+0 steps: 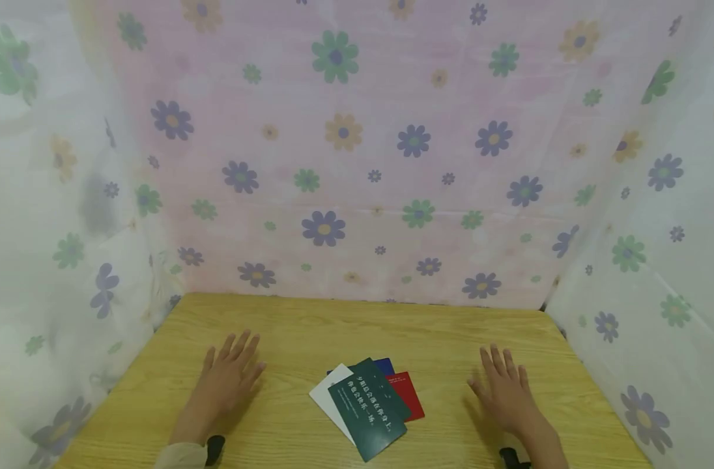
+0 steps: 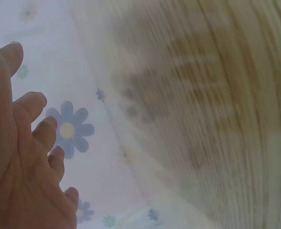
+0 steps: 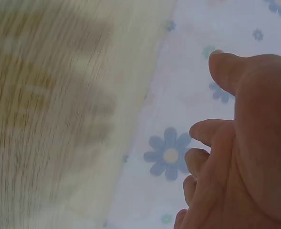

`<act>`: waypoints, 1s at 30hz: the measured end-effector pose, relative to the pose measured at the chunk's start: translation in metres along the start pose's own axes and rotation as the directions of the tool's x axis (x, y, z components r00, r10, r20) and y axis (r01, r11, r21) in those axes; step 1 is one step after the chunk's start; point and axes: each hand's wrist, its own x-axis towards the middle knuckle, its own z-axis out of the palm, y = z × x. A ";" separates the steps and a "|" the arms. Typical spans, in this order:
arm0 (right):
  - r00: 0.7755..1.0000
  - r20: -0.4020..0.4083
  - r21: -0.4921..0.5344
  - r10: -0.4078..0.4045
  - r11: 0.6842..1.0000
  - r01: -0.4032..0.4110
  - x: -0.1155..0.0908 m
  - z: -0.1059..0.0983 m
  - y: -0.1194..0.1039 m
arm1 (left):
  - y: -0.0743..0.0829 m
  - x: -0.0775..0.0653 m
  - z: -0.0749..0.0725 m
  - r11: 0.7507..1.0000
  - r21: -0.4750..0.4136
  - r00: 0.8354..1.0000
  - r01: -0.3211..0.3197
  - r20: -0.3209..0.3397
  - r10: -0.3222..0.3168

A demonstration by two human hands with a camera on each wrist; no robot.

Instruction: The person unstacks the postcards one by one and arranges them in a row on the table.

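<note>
A pale yellow-brown wood-grained surface (image 1: pixel 298 339) carries a small overlapping pile of flat, card-like pieces, lying between the two hands and apart from both. On top is a dark green rectangular card with white Chinese lettering (image 1: pixel 365 413), set at a slant (its green outline steps at the far right, and I cannot tell whether a second green piece makes that step). A plain white rectangular card (image 1: pixel 326 395) shows from beneath it on the left, a bright red card with small pale print (image 1: pixel 414 397) on the right, and a deep blue card (image 1: pixel 385 366) along the far edge.

The bare left hand (image 1: pixel 228 379) is over the surface left of the pile, palm down, its grip released and its fingers extended and spread. The bare right hand (image 1: pixel 503 394) is over the other side, its grip likewise released, fingers extended. Black bands (image 1: pixel 215 449) circle the wrists. Flower-printed pink-and-white sheeting (image 1: pixel 380 153) encloses the far edge and both sides.
</note>
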 end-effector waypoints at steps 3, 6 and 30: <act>1.000 0.010 0.017 -0.016 1.000 0.016 -0.004 0.002 -0.009 | 0.002 0.000 0.003 1.000 -0.011 1.000 -0.019 -0.025 0.019; 0.999 0.021 0.019 -0.040 0.999 0.040 -0.007 0.006 -0.018 | 0.007 -0.001 0.002 1.000 -0.019 1.000 -0.018 -0.009 0.018; 0.951 0.227 0.084 -0.208 0.977 0.194 -0.018 0.057 -0.084 | 0.055 0.005 0.025 0.988 -0.099 0.990 -0.121 0.067 0.128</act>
